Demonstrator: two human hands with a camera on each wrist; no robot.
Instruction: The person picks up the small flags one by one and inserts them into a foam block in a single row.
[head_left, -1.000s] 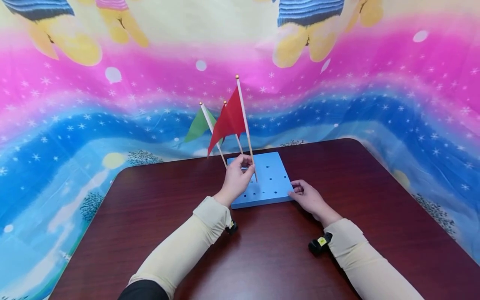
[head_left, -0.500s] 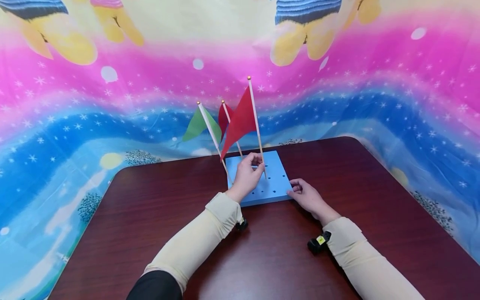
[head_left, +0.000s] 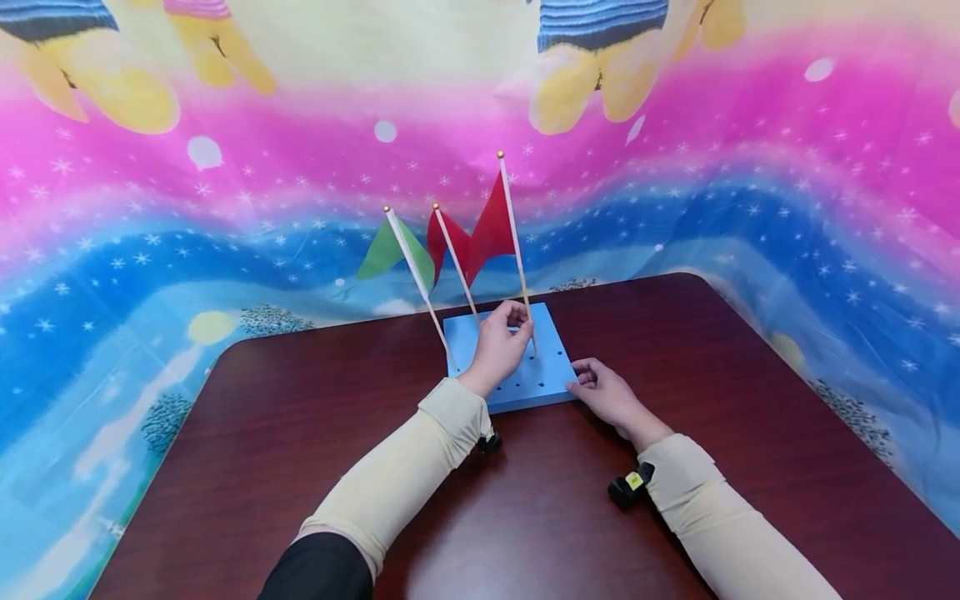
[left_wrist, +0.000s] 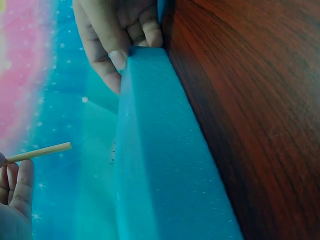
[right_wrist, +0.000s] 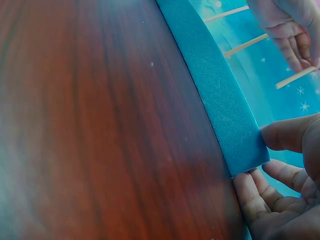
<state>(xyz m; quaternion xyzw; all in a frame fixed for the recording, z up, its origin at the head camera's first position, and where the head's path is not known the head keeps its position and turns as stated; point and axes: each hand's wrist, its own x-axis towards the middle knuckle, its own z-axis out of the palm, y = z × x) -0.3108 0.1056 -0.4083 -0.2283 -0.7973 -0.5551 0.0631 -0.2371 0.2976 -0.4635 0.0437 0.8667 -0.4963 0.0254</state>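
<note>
My left hand (head_left: 501,346) pinches the stick of a red pennant flag (head_left: 495,221) above the blue foam board (head_left: 551,333), a block dotted with small holes. In the left wrist view the bare lower end of that stick (left_wrist: 55,148) stands apart from the board's top. My right hand (head_left: 609,397) grips the board's near right corner, thumb (right_wrist: 282,136) on its upper edge and fingers against its side. A green flag (head_left: 382,250) and a second red flag (head_left: 437,246) stand in the board's left part, both leaning left.
The board lies flat on a dark red-brown wooden table (head_left: 360,392), near its back edge. Behind hangs a patterned pink and blue cloth (head_left: 300,158). A small black wrist camera (head_left: 630,485) sits below the right cuff.
My left hand has carried the held red flag rightward across the board, mostly in the first half second, and the stick's lower end is over the right part. The right hand keeps its grip.
</note>
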